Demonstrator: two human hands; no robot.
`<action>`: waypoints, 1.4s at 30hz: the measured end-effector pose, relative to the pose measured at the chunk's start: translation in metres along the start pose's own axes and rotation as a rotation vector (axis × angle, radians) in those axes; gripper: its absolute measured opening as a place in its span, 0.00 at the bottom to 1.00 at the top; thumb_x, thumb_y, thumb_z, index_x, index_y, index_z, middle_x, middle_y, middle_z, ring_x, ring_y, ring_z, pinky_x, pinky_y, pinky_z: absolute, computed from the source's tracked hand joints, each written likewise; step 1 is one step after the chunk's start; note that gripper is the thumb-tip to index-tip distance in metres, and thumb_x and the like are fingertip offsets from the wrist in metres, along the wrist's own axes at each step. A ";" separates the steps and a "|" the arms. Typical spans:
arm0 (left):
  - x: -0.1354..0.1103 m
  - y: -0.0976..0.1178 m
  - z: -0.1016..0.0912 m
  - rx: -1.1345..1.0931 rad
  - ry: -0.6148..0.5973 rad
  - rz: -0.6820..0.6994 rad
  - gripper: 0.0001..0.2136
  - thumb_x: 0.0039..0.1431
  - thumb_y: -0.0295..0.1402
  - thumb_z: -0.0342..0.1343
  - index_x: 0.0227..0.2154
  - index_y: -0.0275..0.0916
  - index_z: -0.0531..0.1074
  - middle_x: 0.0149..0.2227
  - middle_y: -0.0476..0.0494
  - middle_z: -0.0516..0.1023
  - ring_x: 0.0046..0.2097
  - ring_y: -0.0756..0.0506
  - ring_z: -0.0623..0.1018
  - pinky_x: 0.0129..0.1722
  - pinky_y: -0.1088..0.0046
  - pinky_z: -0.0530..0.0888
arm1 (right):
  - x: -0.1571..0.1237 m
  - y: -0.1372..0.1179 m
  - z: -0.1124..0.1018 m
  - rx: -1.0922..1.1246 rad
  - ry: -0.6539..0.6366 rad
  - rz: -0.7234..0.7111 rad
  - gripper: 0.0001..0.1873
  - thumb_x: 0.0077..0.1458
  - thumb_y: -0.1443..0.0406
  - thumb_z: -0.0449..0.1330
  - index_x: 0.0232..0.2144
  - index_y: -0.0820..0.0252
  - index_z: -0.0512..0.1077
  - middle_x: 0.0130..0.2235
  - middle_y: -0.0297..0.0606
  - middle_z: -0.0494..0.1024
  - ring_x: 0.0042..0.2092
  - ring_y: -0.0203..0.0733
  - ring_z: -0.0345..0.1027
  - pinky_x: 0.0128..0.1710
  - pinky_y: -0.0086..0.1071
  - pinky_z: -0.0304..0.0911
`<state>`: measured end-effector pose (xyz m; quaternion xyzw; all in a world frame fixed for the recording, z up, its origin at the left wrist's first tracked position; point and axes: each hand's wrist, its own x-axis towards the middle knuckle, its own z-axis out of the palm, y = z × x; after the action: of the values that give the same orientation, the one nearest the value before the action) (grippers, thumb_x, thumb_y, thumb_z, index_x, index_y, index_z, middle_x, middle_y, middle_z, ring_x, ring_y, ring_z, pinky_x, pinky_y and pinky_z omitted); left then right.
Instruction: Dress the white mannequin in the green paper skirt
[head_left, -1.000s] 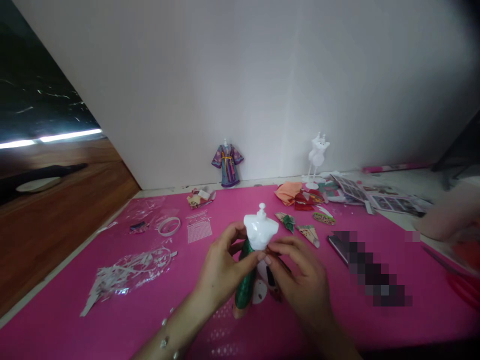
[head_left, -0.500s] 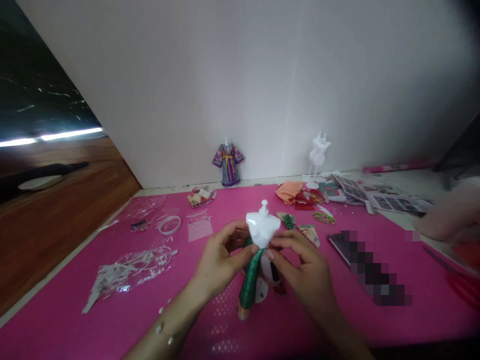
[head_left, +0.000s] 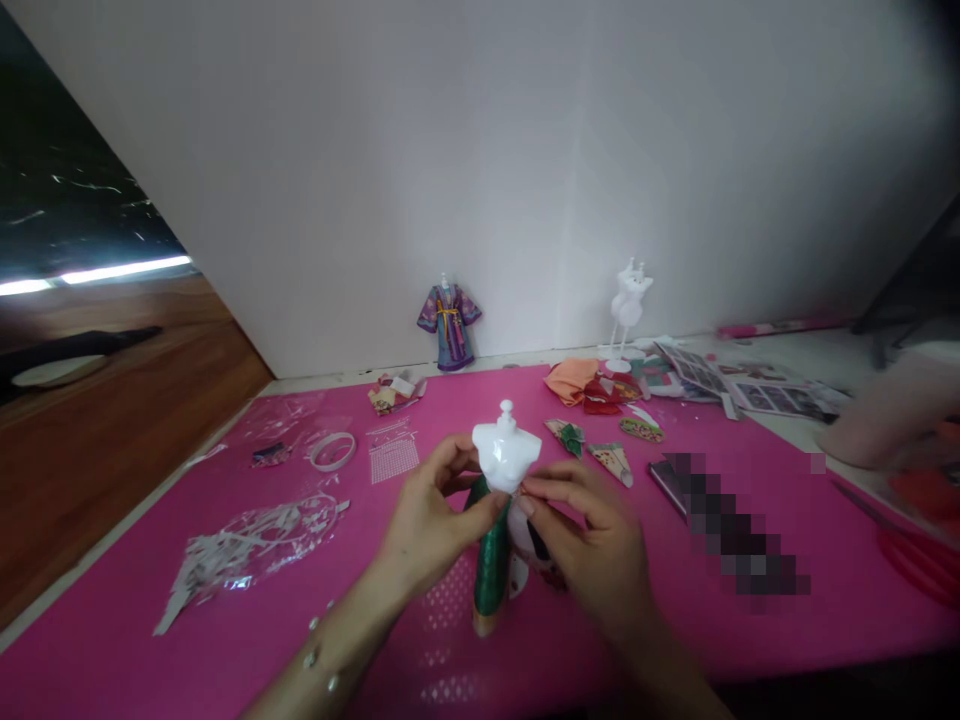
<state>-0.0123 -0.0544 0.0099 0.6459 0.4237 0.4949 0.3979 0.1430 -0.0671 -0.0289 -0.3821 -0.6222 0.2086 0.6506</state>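
A small white mannequin torso (head_left: 505, 452) stands between my two hands above the pink mat (head_left: 660, 610). A shiny green skirt with an orange hem (head_left: 490, 565) hangs from its waist down to the mat. My left hand (head_left: 431, 525) pinches the green fabric at the waist from the left, fingers closed. From the right, my right hand (head_left: 589, 540) pinches the same waist, thumb and forefinger pressed together. Red and white fabric (head_left: 534, 555) shows behind the skirt, partly hidden by my right hand.
A dressed purple doll robe (head_left: 448, 325) and a bare white mannequin stand (head_left: 626, 305) stand by the wall. Fabric scraps (head_left: 592, 390), booklets (head_left: 750, 385), a tape ring (head_left: 333, 451) and plastic bags (head_left: 247, 535) lie on the mat. Another person's arm (head_left: 892, 415) is at the right edge.
The mannequin and both hands shifted slightly left and the torso was raised a little. The green skirt hangs straighter. Both hands kept their pinch at the waist.
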 end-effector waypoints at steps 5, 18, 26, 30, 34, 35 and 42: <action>0.000 -0.001 -0.001 -0.034 0.023 -0.004 0.14 0.47 0.23 0.61 0.37 0.41 0.69 0.34 0.52 0.78 0.38 0.49 0.78 0.42 0.72 0.72 | -0.003 0.000 -0.001 0.033 0.025 0.032 0.11 0.52 0.74 0.62 0.32 0.55 0.80 0.33 0.36 0.79 0.36 0.39 0.75 0.31 0.28 0.72; -0.001 -0.007 0.003 0.033 0.069 0.033 0.13 0.49 0.23 0.60 0.37 0.43 0.68 0.34 0.53 0.77 0.38 0.49 0.77 0.40 0.73 0.71 | -0.006 -0.005 -0.004 -0.055 0.011 -0.057 0.09 0.53 0.74 0.62 0.32 0.56 0.79 0.34 0.36 0.79 0.35 0.38 0.74 0.33 0.28 0.71; -0.003 -0.003 0.007 0.030 0.061 0.089 0.17 0.50 0.22 0.58 0.42 0.43 0.67 0.38 0.51 0.77 0.41 0.49 0.78 0.43 0.73 0.71 | -0.005 -0.001 -0.004 -0.087 0.003 -0.068 0.09 0.53 0.74 0.61 0.33 0.57 0.79 0.34 0.36 0.78 0.36 0.37 0.74 0.34 0.27 0.70; -0.004 0.001 0.006 0.064 0.034 0.095 0.19 0.51 0.22 0.59 0.46 0.44 0.66 0.40 0.50 0.76 0.43 0.48 0.77 0.44 0.73 0.71 | -0.002 0.000 -0.002 -0.061 -0.015 -0.015 0.08 0.54 0.74 0.59 0.29 0.58 0.76 0.31 0.35 0.76 0.34 0.36 0.72 0.32 0.26 0.68; -0.005 -0.001 0.004 0.093 0.006 0.089 0.21 0.51 0.22 0.59 0.48 0.45 0.65 0.42 0.49 0.76 0.44 0.48 0.77 0.46 0.73 0.71 | 0.000 0.001 0.000 -0.040 -0.039 0.026 0.07 0.54 0.73 0.58 0.28 0.59 0.73 0.29 0.33 0.73 0.32 0.35 0.69 0.31 0.25 0.66; -0.005 -0.001 0.004 0.101 0.004 0.085 0.22 0.50 0.22 0.59 0.48 0.45 0.65 0.42 0.49 0.77 0.44 0.48 0.77 0.46 0.73 0.71 | 0.001 0.001 0.000 -0.030 -0.047 0.039 0.07 0.54 0.72 0.58 0.28 0.58 0.73 0.29 0.33 0.73 0.32 0.35 0.69 0.31 0.25 0.65; -0.004 -0.001 0.006 0.133 0.032 0.042 0.22 0.49 0.23 0.60 0.48 0.42 0.65 0.41 0.48 0.76 0.43 0.47 0.76 0.45 0.71 0.71 | 0.004 -0.004 -0.001 0.039 -0.103 0.193 0.06 0.54 0.68 0.58 0.25 0.57 0.72 0.26 0.30 0.72 0.27 0.33 0.66 0.26 0.25 0.62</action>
<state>-0.0073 -0.0587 0.0060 0.6715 0.4483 0.4843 0.3371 0.1442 -0.0670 -0.0236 -0.4163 -0.6111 0.3015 0.6020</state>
